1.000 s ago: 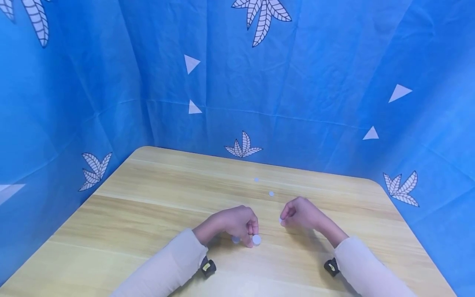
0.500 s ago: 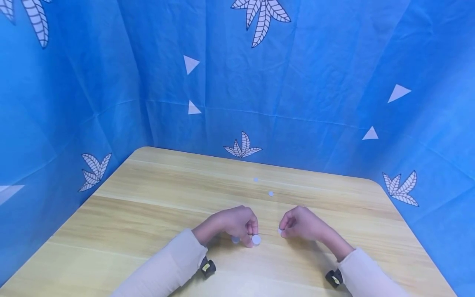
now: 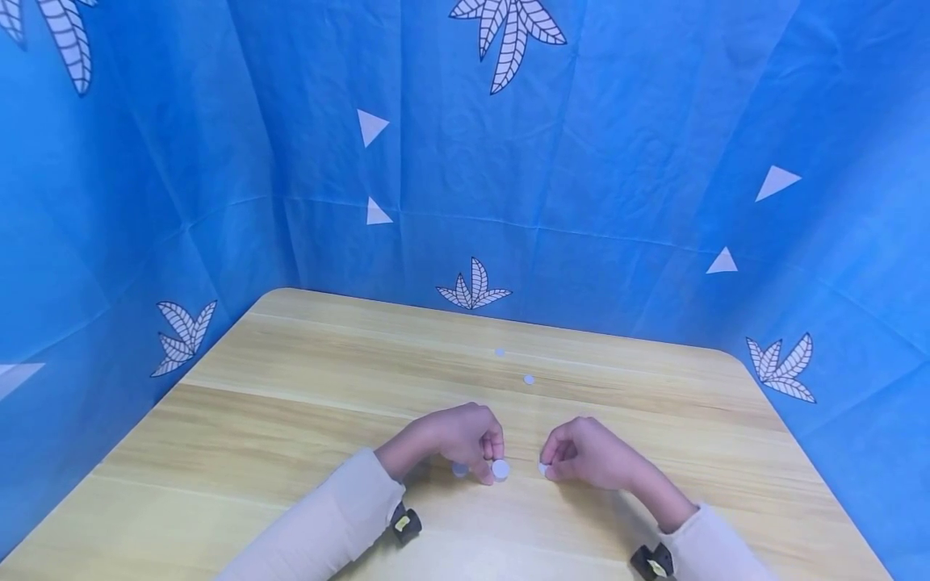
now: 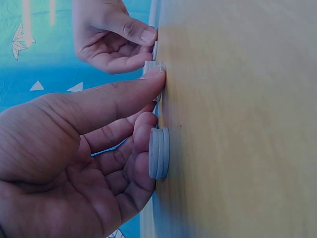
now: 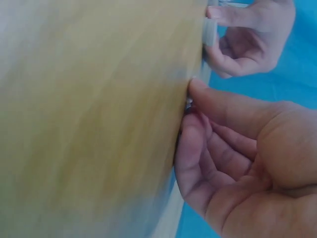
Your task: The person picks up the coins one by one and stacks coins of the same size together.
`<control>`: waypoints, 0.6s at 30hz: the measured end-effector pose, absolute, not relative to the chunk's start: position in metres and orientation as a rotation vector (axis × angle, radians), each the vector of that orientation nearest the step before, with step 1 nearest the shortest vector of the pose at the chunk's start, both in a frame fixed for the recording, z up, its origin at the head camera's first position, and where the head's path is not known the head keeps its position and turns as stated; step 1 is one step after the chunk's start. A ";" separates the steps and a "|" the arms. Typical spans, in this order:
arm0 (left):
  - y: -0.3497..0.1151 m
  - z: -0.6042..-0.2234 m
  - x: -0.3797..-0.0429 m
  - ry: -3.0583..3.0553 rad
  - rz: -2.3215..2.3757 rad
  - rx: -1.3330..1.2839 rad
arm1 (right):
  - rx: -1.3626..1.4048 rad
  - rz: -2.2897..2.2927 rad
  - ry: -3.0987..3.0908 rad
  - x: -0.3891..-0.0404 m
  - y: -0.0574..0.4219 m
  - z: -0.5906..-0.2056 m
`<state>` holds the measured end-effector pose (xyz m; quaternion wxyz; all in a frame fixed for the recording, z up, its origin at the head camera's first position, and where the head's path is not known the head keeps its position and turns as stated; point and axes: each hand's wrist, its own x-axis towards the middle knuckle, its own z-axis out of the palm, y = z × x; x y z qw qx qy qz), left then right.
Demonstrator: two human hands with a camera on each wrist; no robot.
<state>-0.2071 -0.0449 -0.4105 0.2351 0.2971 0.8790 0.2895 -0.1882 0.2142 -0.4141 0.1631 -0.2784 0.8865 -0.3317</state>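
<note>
My left hand (image 3: 465, 436) stays low over the wooden table, thumb and forefinger pinching a short stack of pale round discs (image 3: 500, 470). A second stack of discs (image 4: 159, 153) stands beside its curled fingers; the head view shows only part of this stack (image 3: 460, 469) by the left hand. Just to the right, my right hand (image 3: 592, 453) pinches a single pale disc (image 3: 543, 469) between thumb and fingertips, close over the tabletop. Only the edge of that disc shows past the fingers.
Two more pale discs lie flat farther back on the table (image 3: 327, 355), one disc (image 3: 529, 380) nearer and the other disc (image 3: 500, 353) farther. A blue patterned curtain (image 3: 617, 145) hangs around the far and side edges. Each wrist carries a small black camera (image 3: 405, 524).
My right hand has come nearer the front edge and slightly left with its disc, closer to the pinched stack. The left hand has stayed in place.
</note>
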 end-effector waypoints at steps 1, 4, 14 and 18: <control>-0.045 -0.411 -0.207 2.411 0.795 0.815 | -0.801 -0.948 2.524 -0.188 0.214 -0.414; -0.045 -0.411 -0.207 2.405 0.800 0.812 | -0.834 -0.944 2.510 -0.187 0.214 -0.415; -0.043 -0.411 -0.207 2.411 0.796 0.808 | -0.869 -1.002 2.446 -0.185 0.218 -0.417; -0.044 -0.410 -0.206 2.416 0.793 0.791 | -0.823 -1.017 2.442 -0.186 0.218 -0.419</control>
